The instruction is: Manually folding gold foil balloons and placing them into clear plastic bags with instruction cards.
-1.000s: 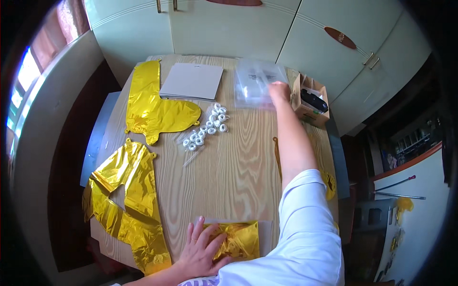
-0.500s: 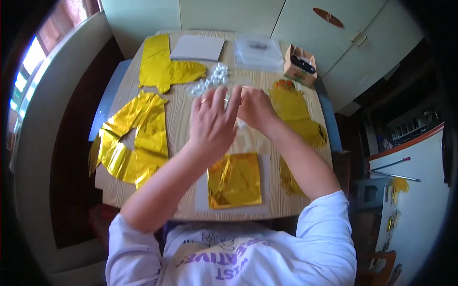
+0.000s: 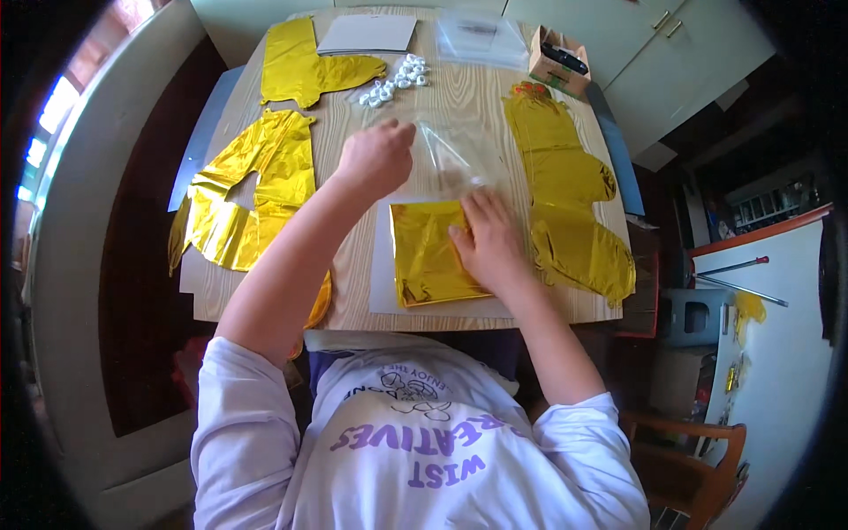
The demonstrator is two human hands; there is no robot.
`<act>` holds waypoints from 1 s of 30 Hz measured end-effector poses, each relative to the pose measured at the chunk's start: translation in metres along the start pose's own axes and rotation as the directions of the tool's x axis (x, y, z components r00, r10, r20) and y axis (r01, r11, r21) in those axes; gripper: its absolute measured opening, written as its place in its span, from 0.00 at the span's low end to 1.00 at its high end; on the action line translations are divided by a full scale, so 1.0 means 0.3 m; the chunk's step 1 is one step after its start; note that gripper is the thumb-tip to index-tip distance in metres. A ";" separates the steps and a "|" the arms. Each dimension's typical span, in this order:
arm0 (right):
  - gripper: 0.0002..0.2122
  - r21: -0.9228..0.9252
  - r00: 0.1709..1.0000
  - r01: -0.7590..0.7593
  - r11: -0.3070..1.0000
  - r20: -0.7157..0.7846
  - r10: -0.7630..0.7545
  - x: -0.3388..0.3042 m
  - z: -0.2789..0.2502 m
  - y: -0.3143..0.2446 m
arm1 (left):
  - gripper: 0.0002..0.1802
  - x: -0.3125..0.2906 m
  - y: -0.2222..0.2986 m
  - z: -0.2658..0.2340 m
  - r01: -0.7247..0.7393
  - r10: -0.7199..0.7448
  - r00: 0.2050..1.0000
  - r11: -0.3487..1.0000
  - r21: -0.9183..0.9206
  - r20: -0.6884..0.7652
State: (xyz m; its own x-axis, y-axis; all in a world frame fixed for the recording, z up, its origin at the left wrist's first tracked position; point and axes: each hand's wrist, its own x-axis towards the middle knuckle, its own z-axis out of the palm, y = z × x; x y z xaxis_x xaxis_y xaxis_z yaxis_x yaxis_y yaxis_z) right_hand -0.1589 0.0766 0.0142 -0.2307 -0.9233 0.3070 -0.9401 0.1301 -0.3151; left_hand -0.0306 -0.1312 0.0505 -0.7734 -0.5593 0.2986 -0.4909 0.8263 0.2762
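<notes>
My left hand (image 3: 378,159) is closed in a pinch at the near-left side of a clear plastic bag (image 3: 452,157), which lies thin and glossy on the table. The fingertips are partly hidden. My right hand (image 3: 491,240) rests with fingers stretched out over the right edge of a folded gold foil sheet (image 3: 426,252), its thumb on the foil. The foil is a neat, nearly square packet. Beneath it lies a white card (image 3: 382,278), showing along the left and near sides.
Gold foil balloons (image 3: 305,66) lie flat at left, another gold foil balloon (image 3: 561,163) at right. Behind are small white rings (image 3: 397,81), a white card stack (image 3: 367,34), clear bags (image 3: 481,40) and a box (image 3: 556,64) holding a black object. A wooden chair (image 3: 698,433) stands at lower right.
My hands, together over the table before, have separated. The right came down onto the foil packet; the left stayed at the clear bag, now closed. The view has tilted downward.
</notes>
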 end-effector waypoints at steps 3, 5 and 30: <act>0.23 0.054 0.993 0.119 0.991 0.000 -0.119 -0.092 -0.006 -0.050 | 0.08 -0.070 0.020 -0.002 -0.170 0.153 0.972 0.981 0.089 0.176; 0.24 0.097 0.984 0.159 0.982 0.066 -0.166 -0.131 -0.018 -0.042 | 0.08 -0.121 0.008 0.020 -0.342 0.308 0.921 0.933 0.116 0.240; 0.08 0.940 0.624 -0.341 0.013 0.217 0.751 -0.728 -0.253 -0.188 | 0.07 -0.304 0.063 -0.016 -0.391 0.391 0.914 0.920 -0.018 0.111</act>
State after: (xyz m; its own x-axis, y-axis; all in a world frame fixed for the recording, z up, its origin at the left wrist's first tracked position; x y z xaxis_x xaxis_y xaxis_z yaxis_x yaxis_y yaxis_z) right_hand -0.0744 0.2983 0.0331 -0.7954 -0.5568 -0.2395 0.3028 -0.0227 -0.9528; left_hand 0.0324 -0.0648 0.0330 -0.9430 -0.1808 0.2795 -0.1419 0.9779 0.1539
